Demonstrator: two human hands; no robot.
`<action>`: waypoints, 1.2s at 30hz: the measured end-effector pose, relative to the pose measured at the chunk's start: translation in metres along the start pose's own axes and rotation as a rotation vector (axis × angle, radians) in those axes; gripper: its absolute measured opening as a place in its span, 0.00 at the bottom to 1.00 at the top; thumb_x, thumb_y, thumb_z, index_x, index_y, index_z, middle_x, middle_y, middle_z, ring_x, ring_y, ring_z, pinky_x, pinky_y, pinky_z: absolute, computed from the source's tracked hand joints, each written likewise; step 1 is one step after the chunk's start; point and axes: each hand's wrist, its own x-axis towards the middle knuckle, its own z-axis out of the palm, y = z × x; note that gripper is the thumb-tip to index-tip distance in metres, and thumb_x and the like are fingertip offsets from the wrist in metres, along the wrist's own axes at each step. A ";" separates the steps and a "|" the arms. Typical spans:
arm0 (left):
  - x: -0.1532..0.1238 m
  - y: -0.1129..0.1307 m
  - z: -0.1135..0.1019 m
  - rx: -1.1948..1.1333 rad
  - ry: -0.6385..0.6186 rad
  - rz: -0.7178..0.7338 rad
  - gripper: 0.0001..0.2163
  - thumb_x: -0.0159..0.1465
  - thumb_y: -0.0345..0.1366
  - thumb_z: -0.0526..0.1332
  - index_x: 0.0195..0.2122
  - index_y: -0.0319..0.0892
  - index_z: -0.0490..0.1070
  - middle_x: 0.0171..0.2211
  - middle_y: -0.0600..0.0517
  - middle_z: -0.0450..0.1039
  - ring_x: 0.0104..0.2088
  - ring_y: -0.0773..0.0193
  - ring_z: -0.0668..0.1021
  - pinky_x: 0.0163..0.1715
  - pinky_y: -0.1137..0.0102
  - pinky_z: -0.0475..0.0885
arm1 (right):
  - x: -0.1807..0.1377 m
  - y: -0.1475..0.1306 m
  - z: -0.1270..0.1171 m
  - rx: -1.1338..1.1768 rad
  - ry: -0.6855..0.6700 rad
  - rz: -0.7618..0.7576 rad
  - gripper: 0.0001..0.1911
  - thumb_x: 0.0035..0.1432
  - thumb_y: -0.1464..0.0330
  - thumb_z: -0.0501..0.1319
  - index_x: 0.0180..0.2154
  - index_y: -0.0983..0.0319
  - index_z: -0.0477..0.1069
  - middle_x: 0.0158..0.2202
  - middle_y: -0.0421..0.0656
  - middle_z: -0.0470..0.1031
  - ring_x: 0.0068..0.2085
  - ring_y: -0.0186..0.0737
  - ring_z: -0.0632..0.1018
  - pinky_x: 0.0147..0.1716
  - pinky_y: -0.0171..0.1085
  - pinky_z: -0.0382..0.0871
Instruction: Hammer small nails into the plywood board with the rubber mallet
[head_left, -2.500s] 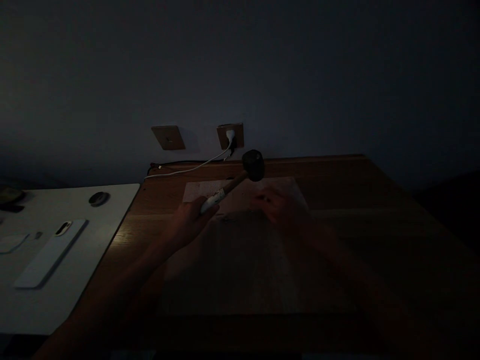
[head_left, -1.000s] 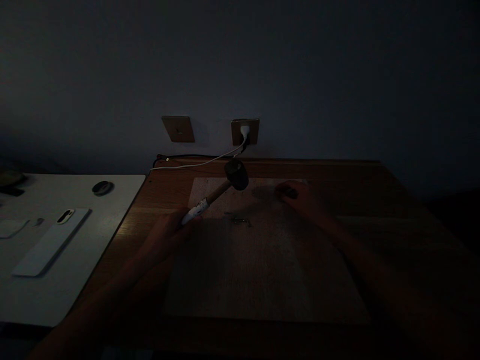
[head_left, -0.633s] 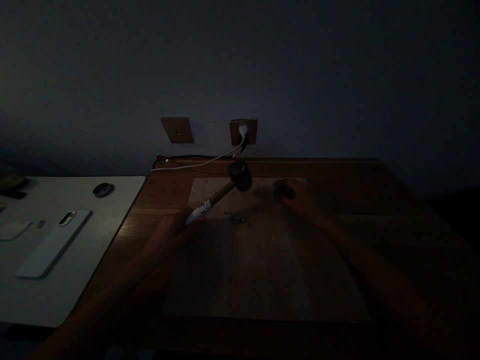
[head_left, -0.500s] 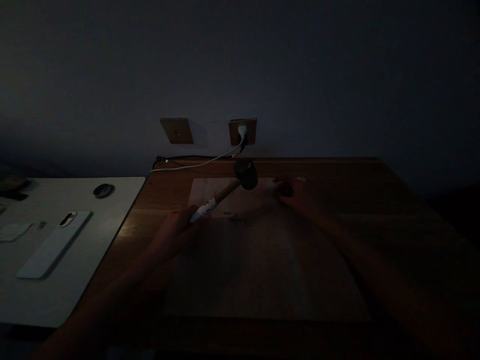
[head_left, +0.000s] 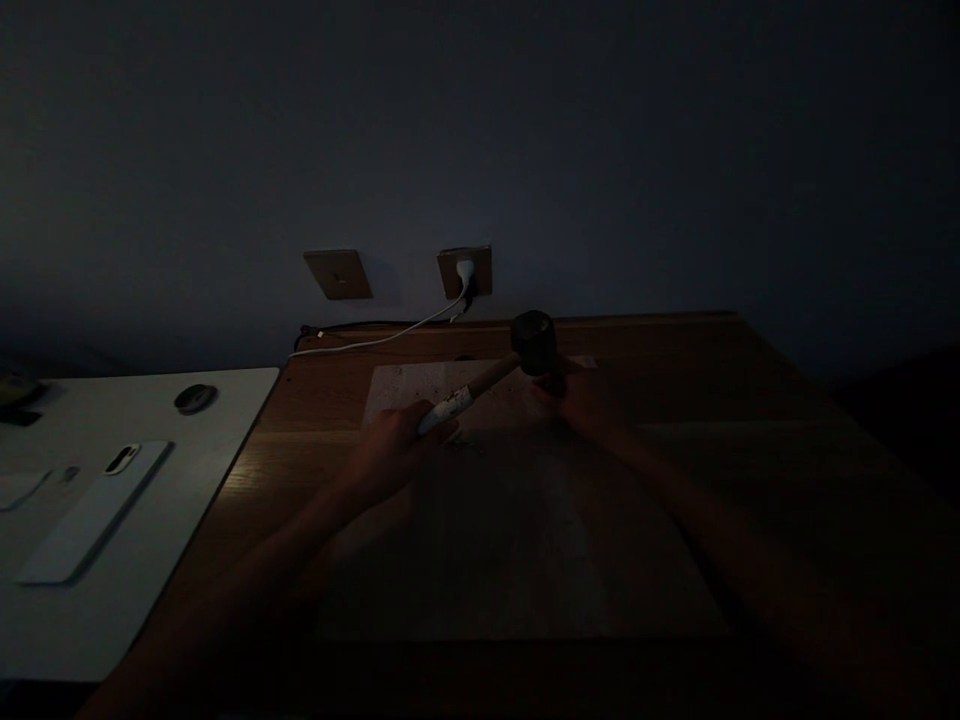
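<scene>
My left hand (head_left: 397, 443) is closed around the white-wrapped end of a mallet (head_left: 491, 375) with a wooden handle and a dark head. The mallet slants up to the right, its head in front of my right hand (head_left: 581, 395). That hand is at the far right part of a pale board (head_left: 480, 530), its fingers bent together and partly covered by the mallet head. Whatever they pinch is too dark to make out. Small thin bits (head_left: 469, 445) lie on the board just right of my left hand.
The board lies on a wooden table (head_left: 300, 400) against the wall. At the left a white tabletop (head_left: 217, 460) bears a phone (head_left: 97, 515) and a round dark lid-like thing (head_left: 195, 398). A white cable (head_left: 375, 342) runs to a wall socket (head_left: 465, 272). The light is very dim.
My left hand has carried the mallet to the right, so its head now overlaps my right hand. The right hand stays near the same spot on the board. The view has shifted slightly.
</scene>
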 end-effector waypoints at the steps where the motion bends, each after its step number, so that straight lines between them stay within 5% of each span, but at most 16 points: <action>1: 0.000 -0.001 0.001 -0.004 0.001 0.000 0.19 0.69 0.54 0.55 0.33 0.43 0.71 0.24 0.53 0.71 0.25 0.63 0.73 0.26 0.70 0.58 | 0.000 0.000 0.000 -0.003 -0.001 0.005 0.06 0.57 0.68 0.67 0.39 0.58 0.78 0.36 0.46 0.85 0.35 0.48 0.84 0.37 0.44 0.78; 17: 0.004 -0.004 0.005 0.070 -0.013 -0.059 0.19 0.69 0.53 0.55 0.33 0.42 0.72 0.26 0.51 0.73 0.26 0.62 0.75 0.26 0.70 0.57 | 0.002 -0.001 -0.002 -0.019 -0.021 0.023 0.16 0.57 0.67 0.69 0.48 0.59 0.77 0.39 0.48 0.85 0.41 0.51 0.85 0.43 0.46 0.78; 25: 0.005 -0.006 0.008 0.151 -0.071 -0.051 0.17 0.70 0.50 0.56 0.38 0.41 0.75 0.29 0.49 0.77 0.29 0.59 0.78 0.27 0.69 0.58 | -0.012 0.013 -0.018 0.030 0.071 -0.019 0.29 0.54 0.64 0.71 0.57 0.60 0.71 0.51 0.53 0.81 0.52 0.58 0.81 0.53 0.57 0.74; 29: 0.002 -0.001 0.006 0.159 -0.073 -0.051 0.17 0.71 0.49 0.55 0.38 0.42 0.74 0.29 0.49 0.76 0.29 0.59 0.78 0.27 0.69 0.58 | -0.018 0.017 -0.017 0.042 0.175 -0.103 0.32 0.55 0.61 0.71 0.60 0.57 0.68 0.52 0.51 0.79 0.50 0.57 0.81 0.51 0.56 0.75; 32: 0.000 -0.002 0.005 0.149 -0.084 -0.050 0.17 0.70 0.50 0.55 0.38 0.42 0.73 0.29 0.49 0.76 0.30 0.59 0.78 0.28 0.69 0.58 | -0.027 0.005 -0.016 -0.042 0.326 -0.217 0.18 0.62 0.62 0.67 0.53 0.56 0.71 0.47 0.49 0.78 0.45 0.52 0.81 0.46 0.52 0.77; 34: -0.003 -0.005 0.004 0.118 -0.076 -0.055 0.18 0.69 0.52 0.54 0.38 0.42 0.73 0.28 0.49 0.75 0.29 0.59 0.77 0.28 0.69 0.58 | -0.034 -0.009 -0.016 -0.128 0.339 -0.415 0.06 0.67 0.68 0.62 0.46 0.57 0.72 0.41 0.47 0.78 0.42 0.48 0.80 0.44 0.48 0.77; 36: -0.005 -0.010 0.002 0.080 -0.053 -0.071 0.19 0.69 0.53 0.53 0.37 0.43 0.72 0.27 0.50 0.74 0.28 0.59 0.76 0.27 0.69 0.59 | -0.041 -0.027 -0.013 -0.218 0.201 -0.698 0.08 0.69 0.74 0.58 0.44 0.59 0.74 0.39 0.46 0.79 0.42 0.45 0.80 0.43 0.44 0.77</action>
